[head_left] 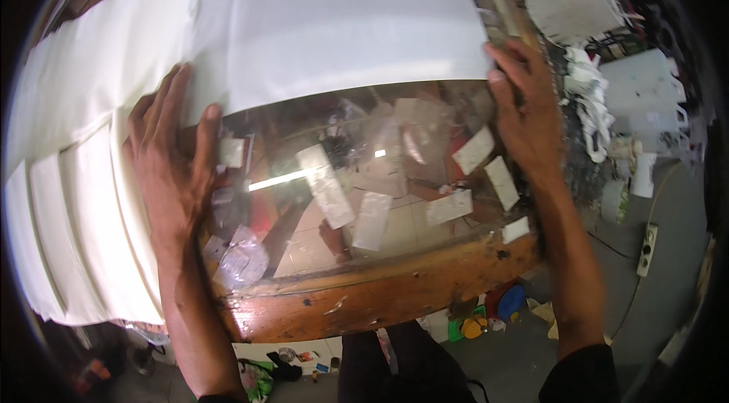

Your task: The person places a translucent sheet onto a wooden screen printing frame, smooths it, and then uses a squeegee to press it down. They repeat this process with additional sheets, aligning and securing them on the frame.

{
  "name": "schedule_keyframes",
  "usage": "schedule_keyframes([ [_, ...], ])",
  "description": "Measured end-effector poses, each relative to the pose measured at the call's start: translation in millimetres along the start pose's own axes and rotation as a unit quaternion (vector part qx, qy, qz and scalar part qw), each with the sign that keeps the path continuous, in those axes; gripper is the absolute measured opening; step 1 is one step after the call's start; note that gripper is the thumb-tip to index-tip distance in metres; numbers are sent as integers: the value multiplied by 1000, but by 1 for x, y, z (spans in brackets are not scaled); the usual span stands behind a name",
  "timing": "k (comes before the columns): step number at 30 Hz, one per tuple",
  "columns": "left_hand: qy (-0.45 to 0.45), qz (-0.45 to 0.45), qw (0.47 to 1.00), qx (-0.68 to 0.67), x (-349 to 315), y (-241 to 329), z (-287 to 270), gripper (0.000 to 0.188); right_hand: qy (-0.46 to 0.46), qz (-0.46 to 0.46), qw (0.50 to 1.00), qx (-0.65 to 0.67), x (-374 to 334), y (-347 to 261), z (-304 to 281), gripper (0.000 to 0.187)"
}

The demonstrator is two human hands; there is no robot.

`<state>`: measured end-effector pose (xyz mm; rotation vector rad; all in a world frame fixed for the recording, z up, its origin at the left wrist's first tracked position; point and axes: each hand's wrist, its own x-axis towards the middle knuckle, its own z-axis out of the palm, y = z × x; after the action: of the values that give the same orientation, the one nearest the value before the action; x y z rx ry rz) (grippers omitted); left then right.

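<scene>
A smooth white sheet lies over the far part of a glass-topped table; whether it is cloth or paper I cannot tell. My left hand rests with fingers stretched and thumb apart where this sheet meets layered white material at the left. At the sheet's near right corner is my right hand, its thumb and fingertips touching the edge, the fingers extended. Neither hand visibly grips anything. The sheet's far end runs out of view.
Pale tape pieces and a round clear plastic item dot the glass. A wooden rim borders it in front. On the right are a white container, crumpled white material and a power strip on the floor.
</scene>
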<state>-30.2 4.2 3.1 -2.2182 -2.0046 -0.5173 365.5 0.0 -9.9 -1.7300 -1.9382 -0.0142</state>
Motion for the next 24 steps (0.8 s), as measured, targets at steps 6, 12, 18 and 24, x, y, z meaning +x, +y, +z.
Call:
schedule_keyframes([
  [6, -14, -1, 1000, 2, 2, 4, 2, 56, 26, -20, 999, 18, -3, 7, 3, 32],
  [12, -22, -14, 1000, 13, 2, 7, 0, 57, 27, 3, 999, 36, -5, -2, 2, 32],
  [18, -39, -8, 999, 1, 4, 7, -2, 55, 58, 20, 990, 127, 1, 8, 7, 32],
  [24, -41, 8, 999, -31, 6, 13, -5, 54, 45, 19, 992, 117, 40, 23, 9, 28],
])
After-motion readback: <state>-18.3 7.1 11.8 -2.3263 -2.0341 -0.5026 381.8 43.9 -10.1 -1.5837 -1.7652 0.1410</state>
